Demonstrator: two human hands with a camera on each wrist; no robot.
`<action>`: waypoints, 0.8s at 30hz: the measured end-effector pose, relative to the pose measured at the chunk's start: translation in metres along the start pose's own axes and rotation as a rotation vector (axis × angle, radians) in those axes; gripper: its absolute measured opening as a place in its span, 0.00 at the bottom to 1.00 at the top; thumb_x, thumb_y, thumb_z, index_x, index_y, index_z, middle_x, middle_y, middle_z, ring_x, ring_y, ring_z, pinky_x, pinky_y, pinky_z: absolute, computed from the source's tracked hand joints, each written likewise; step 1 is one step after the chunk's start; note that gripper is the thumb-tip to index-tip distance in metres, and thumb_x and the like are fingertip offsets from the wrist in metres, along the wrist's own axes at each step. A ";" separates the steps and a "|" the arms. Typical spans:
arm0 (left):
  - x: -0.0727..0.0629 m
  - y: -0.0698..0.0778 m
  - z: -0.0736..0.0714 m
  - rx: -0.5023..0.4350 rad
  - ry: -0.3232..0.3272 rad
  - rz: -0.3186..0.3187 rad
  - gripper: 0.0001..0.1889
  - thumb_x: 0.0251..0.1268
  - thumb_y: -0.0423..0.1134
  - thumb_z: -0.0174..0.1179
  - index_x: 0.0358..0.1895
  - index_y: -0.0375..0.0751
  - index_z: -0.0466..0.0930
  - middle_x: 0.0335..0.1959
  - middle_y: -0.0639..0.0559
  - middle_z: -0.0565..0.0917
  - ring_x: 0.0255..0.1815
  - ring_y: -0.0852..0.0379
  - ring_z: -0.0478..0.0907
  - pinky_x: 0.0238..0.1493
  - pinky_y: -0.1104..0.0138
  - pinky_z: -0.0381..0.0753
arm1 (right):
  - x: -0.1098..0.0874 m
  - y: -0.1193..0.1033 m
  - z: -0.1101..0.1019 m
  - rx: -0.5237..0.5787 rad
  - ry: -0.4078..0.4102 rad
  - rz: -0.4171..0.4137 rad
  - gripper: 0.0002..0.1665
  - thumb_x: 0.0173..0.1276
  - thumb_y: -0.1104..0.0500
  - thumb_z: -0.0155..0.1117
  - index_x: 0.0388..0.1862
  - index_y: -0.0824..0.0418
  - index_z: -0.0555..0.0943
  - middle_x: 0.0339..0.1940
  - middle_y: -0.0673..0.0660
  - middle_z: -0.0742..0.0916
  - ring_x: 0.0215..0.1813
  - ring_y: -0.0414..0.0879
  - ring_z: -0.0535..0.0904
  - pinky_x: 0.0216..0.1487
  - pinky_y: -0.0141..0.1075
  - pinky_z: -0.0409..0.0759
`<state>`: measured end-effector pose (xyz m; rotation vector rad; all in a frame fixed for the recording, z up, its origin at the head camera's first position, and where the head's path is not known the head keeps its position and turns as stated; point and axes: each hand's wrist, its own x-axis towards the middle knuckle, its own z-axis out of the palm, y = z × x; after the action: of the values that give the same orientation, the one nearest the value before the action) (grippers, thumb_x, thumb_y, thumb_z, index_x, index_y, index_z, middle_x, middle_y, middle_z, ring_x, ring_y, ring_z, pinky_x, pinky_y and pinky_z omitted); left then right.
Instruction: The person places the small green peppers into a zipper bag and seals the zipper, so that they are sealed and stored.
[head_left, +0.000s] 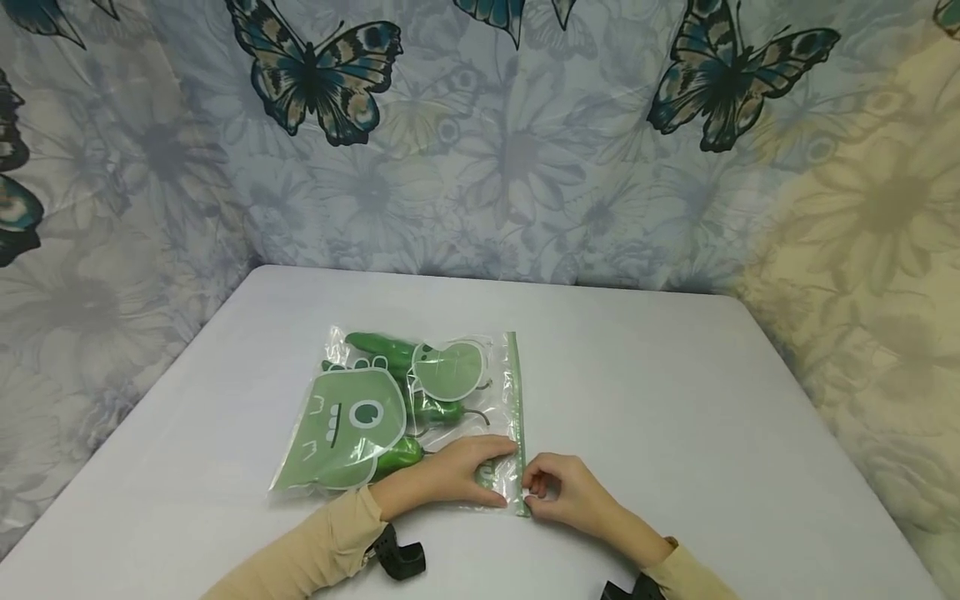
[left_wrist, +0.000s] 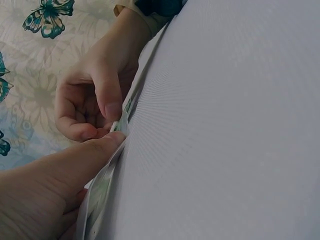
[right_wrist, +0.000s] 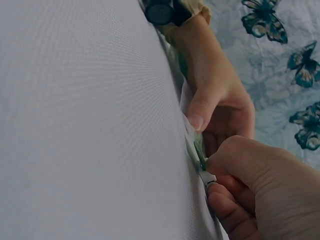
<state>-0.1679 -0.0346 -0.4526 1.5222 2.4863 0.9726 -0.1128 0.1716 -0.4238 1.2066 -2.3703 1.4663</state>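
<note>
A clear zip bag (head_left: 352,450) printed with green cartoon monsters lies flat on the table. Inside it are several green peppers (head_left: 397,454) with thin stems. Its green zip strip (head_left: 514,375) runs down the right side. My left hand (head_left: 457,471) rests on the bag beside the strip, thumb and fingers spread apart in a C shape. At the strip's near end, my right hand (head_left: 566,496) pinches the bag's edge between thumb and forefinger. In the right wrist view a small white piece (right_wrist: 207,177) of the zip shows at those fingertips.
The white table (head_left: 637,375) extends around the bag. Behind it and along the sides hangs cloth (head_left: 517,167) printed with butterflies and flowers. Black wrist devices (head_left: 401,558) sit on both forearms, over tan sleeves (head_left: 307,542).
</note>
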 end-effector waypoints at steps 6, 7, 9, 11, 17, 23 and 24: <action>0.000 -0.002 0.002 0.011 0.003 0.006 0.34 0.47 0.49 0.67 0.57 0.34 0.69 0.56 0.46 0.73 0.59 0.55 0.65 0.59 0.69 0.58 | 0.000 0.005 0.000 0.077 -0.015 0.045 0.15 0.40 0.81 0.62 0.26 0.68 0.74 0.22 0.57 0.78 0.21 0.49 0.74 0.21 0.35 0.76; 0.000 -0.002 0.001 0.014 -0.001 -0.002 0.34 0.47 0.49 0.67 0.57 0.34 0.69 0.56 0.46 0.73 0.59 0.55 0.65 0.59 0.69 0.58 | 0.001 0.006 0.000 0.087 -0.017 0.054 0.14 0.40 0.81 0.62 0.26 0.68 0.74 0.22 0.58 0.78 0.21 0.50 0.74 0.21 0.35 0.76; -0.001 0.000 -0.001 0.009 -0.021 -0.027 0.35 0.46 0.47 0.68 0.58 0.34 0.69 0.56 0.46 0.72 0.59 0.54 0.65 0.59 0.68 0.58 | 0.002 0.008 0.001 0.102 -0.014 0.072 0.14 0.41 0.81 0.61 0.26 0.69 0.75 0.21 0.57 0.78 0.21 0.49 0.74 0.21 0.35 0.76; -0.003 0.001 0.000 0.014 -0.031 -0.040 0.35 0.46 0.46 0.68 0.58 0.34 0.69 0.56 0.46 0.72 0.59 0.55 0.65 0.59 0.68 0.58 | 0.001 0.009 0.003 0.117 -0.018 0.086 0.13 0.41 0.80 0.61 0.26 0.69 0.75 0.21 0.57 0.78 0.21 0.47 0.74 0.21 0.35 0.76; -0.007 0.003 0.005 -0.008 -0.040 -0.059 0.35 0.47 0.47 0.68 0.59 0.36 0.68 0.57 0.47 0.72 0.60 0.55 0.64 0.59 0.69 0.58 | 0.000 0.009 0.003 0.120 -0.026 0.078 0.14 0.41 0.81 0.61 0.26 0.69 0.74 0.21 0.57 0.78 0.21 0.46 0.74 0.20 0.34 0.76; 0.000 0.002 0.003 0.008 -0.034 -0.062 0.35 0.47 0.48 0.68 0.59 0.37 0.68 0.58 0.48 0.71 0.60 0.56 0.64 0.60 0.69 0.57 | 0.005 0.010 -0.004 0.106 0.003 0.076 0.14 0.40 0.82 0.61 0.25 0.70 0.74 0.21 0.58 0.78 0.21 0.47 0.74 0.20 0.33 0.76; 0.000 0.002 0.002 0.008 -0.038 -0.063 0.35 0.46 0.48 0.68 0.59 0.37 0.68 0.58 0.48 0.71 0.60 0.56 0.64 0.60 0.69 0.57 | 0.006 0.010 -0.005 0.107 0.004 0.078 0.14 0.40 0.82 0.61 0.26 0.70 0.74 0.21 0.58 0.78 0.21 0.47 0.74 0.21 0.33 0.76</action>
<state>-0.1653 -0.0324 -0.4531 1.4415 2.4983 0.9165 -0.1250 0.1743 -0.4262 1.1442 -2.3891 1.6367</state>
